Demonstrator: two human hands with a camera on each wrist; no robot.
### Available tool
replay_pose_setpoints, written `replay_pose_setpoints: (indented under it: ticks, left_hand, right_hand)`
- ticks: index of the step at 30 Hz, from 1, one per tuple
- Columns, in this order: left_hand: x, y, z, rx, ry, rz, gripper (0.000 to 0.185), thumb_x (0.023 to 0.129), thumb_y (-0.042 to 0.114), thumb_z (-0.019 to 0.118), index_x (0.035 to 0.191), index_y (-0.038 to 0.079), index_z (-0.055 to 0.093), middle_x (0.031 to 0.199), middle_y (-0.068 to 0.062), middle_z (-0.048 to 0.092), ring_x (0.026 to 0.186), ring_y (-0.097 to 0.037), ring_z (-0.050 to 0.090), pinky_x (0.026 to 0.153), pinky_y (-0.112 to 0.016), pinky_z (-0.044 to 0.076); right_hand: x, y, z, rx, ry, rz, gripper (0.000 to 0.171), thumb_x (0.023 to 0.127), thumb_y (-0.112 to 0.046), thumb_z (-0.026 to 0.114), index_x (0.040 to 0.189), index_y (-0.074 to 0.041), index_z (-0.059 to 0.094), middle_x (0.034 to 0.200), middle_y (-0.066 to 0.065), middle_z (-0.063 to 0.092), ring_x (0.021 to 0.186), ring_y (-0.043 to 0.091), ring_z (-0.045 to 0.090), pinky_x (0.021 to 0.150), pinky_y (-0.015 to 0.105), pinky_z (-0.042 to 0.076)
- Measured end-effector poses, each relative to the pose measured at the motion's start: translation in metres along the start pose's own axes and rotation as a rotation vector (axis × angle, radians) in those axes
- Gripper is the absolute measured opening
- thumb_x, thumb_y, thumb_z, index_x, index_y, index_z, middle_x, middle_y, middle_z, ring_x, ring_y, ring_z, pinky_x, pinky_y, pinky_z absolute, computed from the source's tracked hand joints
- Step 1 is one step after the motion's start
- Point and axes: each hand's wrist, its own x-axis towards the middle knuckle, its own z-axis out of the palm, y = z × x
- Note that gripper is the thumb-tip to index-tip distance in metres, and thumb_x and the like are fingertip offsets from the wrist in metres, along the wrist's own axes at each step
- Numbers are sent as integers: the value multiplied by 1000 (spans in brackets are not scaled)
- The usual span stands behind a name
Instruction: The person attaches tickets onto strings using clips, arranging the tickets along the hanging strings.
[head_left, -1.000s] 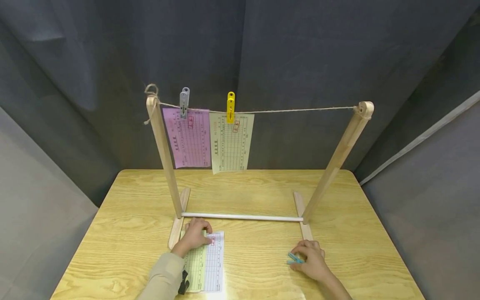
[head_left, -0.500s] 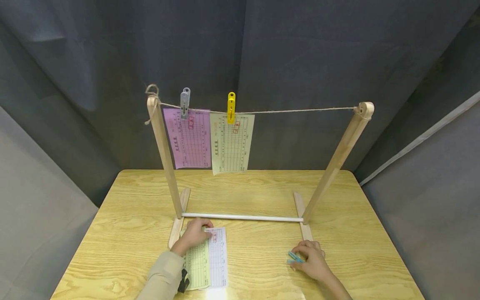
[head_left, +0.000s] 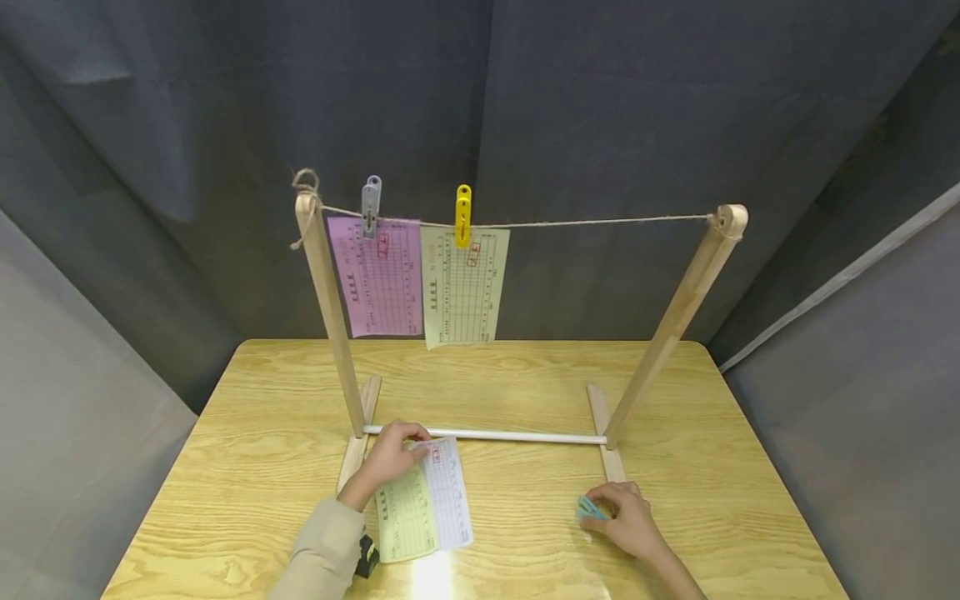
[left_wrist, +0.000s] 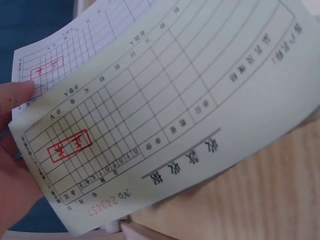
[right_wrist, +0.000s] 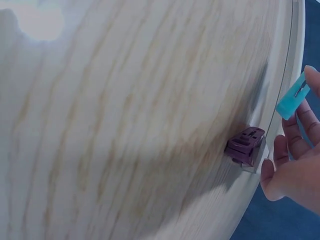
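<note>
Two printed slips (head_left: 423,510) at the near left of the table (head_left: 525,383), just in front of the white bar of the wooden stand (head_left: 330,300): a pale green form (left_wrist: 170,125) on top, ruled in a grid with a red stamp box and a printed number at one corner, a white sheet (left_wrist: 75,47) fanned out beneath it, both lifted at the far end and tilted. Left hand (head_left: 390,457) reaching forward from a beige sleeve (head_left: 322,554), thumb and fingers pinching the top corner of the slips, fingertips close to the bar. Above, strung on the twine (head_left: 600,221) between the posts, a pink slip (head_left: 377,275) under a grey peg (head_left: 369,205) and a cream slip (head_left: 461,283) under a yellow peg (head_left: 462,215). Farther right, near the stand's right foot, the right hand (head_left: 626,518) low over the table, fingers curled round a small blue peg (head_left: 588,509); in the wrist view only one end of the peg (right_wrist: 291,96) visible between the fingertips, possibly lifted just clear of the wood. Beside that hand, a small dark purple clip-like piece (right_wrist: 245,145) at the table's edge.
</note>
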Motion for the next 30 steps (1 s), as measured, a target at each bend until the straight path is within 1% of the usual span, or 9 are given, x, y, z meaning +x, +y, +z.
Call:
replay_pose_setpoints:
  ticks: [3, 6, 10, 16, 18, 20, 24, 27, 30]
  left_hand:
    - [2, 7, -3, 14, 10, 17, 9, 79, 0, 66, 81, 8, 67, 81, 2, 60, 82, -17, 51, 76, -40, 42]
    - [2, 13, -6, 37, 13, 11, 9, 78, 1, 67, 80, 9, 66, 81, 2, 59, 83, -17, 52, 77, -39, 43]
    - [2, 18, -11, 53, 30, 13, 9, 78, 1, 67, 81, 10, 67, 84, 2, 61, 86, -18, 54, 78, -40, 45]
    - [2, 31, -18, 20, 98, 79, 12, 78, -1, 67, 85, 9, 68, 86, 1, 64, 90, -20, 56, 81, -40, 45]
    - [3, 36, -20, 14, 116, 105, 13, 78, -2, 67, 86, 8, 68, 87, 1, 64, 90, -20, 56, 81, -41, 46]
    - [3, 41, -22, 19, 128, 125, 14, 78, -3, 67, 88, 6, 68, 88, 0, 64, 90, -20, 56, 80, -41, 46]
    - [5, 52, -25, 22, 147, 160, 15, 77, -3, 67, 91, 2, 66, 90, -3, 63, 86, -19, 56, 76, -38, 48]
    - [6, 60, -28, 20, 162, 186, 17, 76, -4, 69, 91, 0, 65, 88, -5, 62, 82, -19, 57, 73, -34, 49]
    - [6, 67, -31, 21, 174, 224, 17, 74, -4, 71, 89, 0, 64, 86, -5, 62, 79, -20, 58, 71, -32, 49]
  right_hand:
    - [0, -3, -1, 29, -15, 34, 32, 67, -21, 79, 94, -9, 67, 88, 0, 56, 87, 21, 39, 70, 34, 28]
    - [0, -4, 0, 58, -26, 61, 32, 68, -19, 79, 96, -8, 67, 91, 5, 53, 85, 22, 39, 66, 30, 30]
    - [0, -4, 1, 74, -38, 68, 32, 69, -18, 78, 97, -7, 66, 90, 6, 51, 82, 21, 38, 64, 28, 31]
    - [1, -3, -1, 71, -37, 61, 32, 70, -19, 78, 97, -7, 66, 91, 5, 52, 86, 22, 41, 66, 29, 34]
    - [1, -4, -2, 79, -36, 64, 33, 70, -19, 77, 99, -6, 66, 93, 5, 54, 89, 22, 43, 69, 32, 39]
    - [1, -6, -4, 103, -38, 65, 34, 71, -18, 77, 100, -5, 65, 93, 5, 55, 91, 23, 46, 76, 40, 43]
    - [1, -12, -9, 184, -41, 50, 34, 73, -15, 75, 102, -1, 63, 94, 6, 57, 95, 26, 50, 87, 57, 39]
    - [2, -16, -13, 207, -36, 34, 33, 74, -14, 74, 102, 0, 62, 93, 5, 58, 97, 27, 50, 88, 59, 36]
    - [5, -20, -17, 186, -27, 16, 34, 75, -15, 73, 103, 0, 62, 92, 4, 58, 96, 26, 50, 88, 58, 35]
